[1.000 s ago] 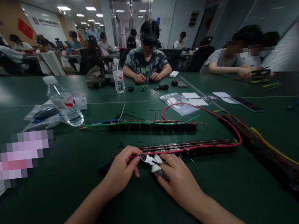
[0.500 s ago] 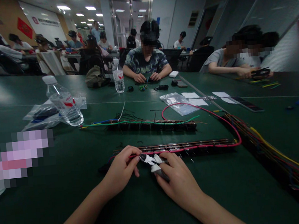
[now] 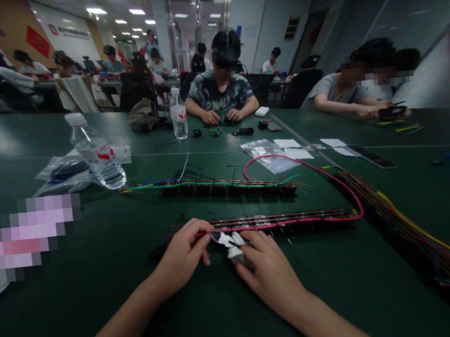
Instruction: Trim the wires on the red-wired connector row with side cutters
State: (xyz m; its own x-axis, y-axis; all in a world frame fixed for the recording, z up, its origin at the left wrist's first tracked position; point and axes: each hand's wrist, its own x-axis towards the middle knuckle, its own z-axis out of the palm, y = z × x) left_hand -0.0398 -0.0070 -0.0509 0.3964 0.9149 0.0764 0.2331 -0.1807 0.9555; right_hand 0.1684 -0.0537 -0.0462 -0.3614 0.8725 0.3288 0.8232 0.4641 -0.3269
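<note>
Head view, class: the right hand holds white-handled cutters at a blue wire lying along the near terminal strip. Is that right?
Not quite. In the head view the wire is pink-red, not blue. The right hand does hold white-handled cutters at it, along the near terminal strip.

Bare table (image 3: 224, 318) nr hands; wire bundle (image 3: 416, 223) blocks right, bottle (image 3: 95, 152) far left.

The near terminal strip (image 3: 271, 221) lies crosswise on the tabletop (image 3: 223, 308). Just before its left end sit the left hand (image 3: 183, 256) and the right hand (image 3: 270, 273), with the cutters (image 3: 228, 243) between them. Behind the strip lies a second terminal strip (image 3: 230, 185). Behind and left of it stands a water bottle (image 3: 95, 152) on plastic bags (image 3: 64, 172). To the strip's right runs a wire bundle (image 3: 412, 229). Far behind it stands another bottle (image 3: 178, 115).
</note>
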